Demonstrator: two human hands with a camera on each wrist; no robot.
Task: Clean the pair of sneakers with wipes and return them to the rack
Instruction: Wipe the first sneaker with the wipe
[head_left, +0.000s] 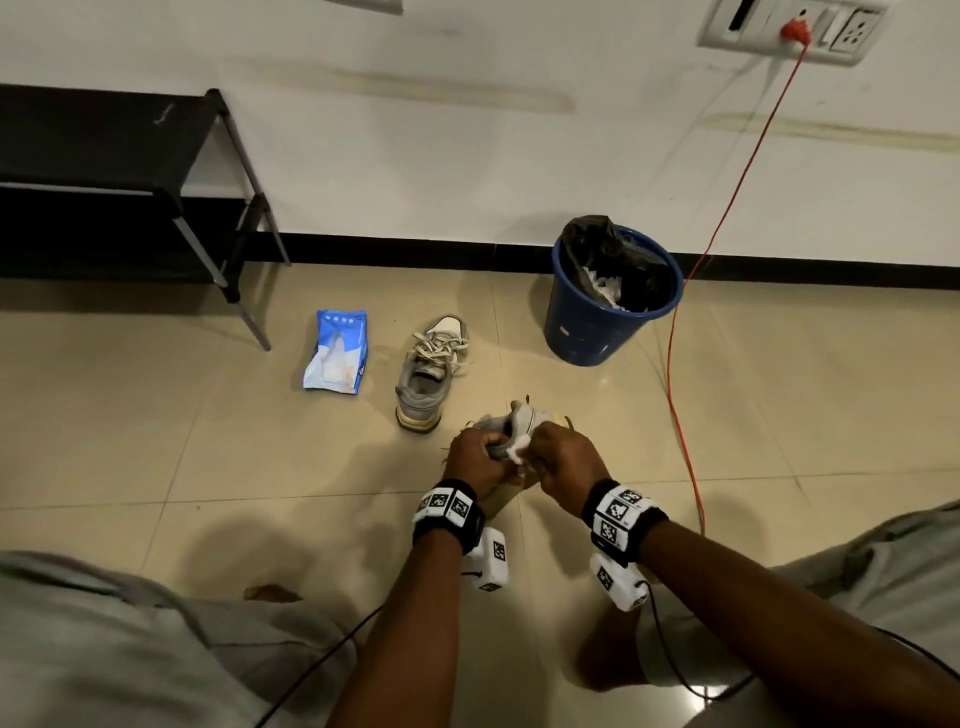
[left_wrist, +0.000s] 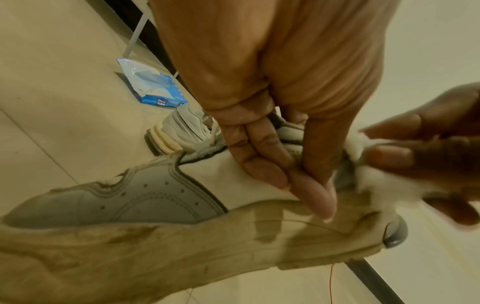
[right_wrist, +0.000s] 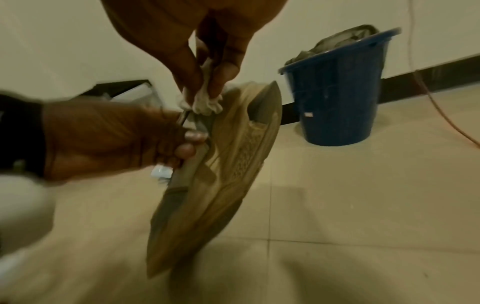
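From the head view, my left hand (head_left: 475, 460) grips the sneaker (head_left: 511, 423) above the floor, mostly hidden behind my knuckles; my right hand (head_left: 563, 462) pinches a wipe (head_left: 519, 451) against it. The other sneaker (head_left: 431, 371) sits by the wipes pack (head_left: 337, 351). Left wrist: my fingers (left_wrist: 262, 156) curl over the collar, toe cut off. Right wrist: blurred, the wipe meets the heel.
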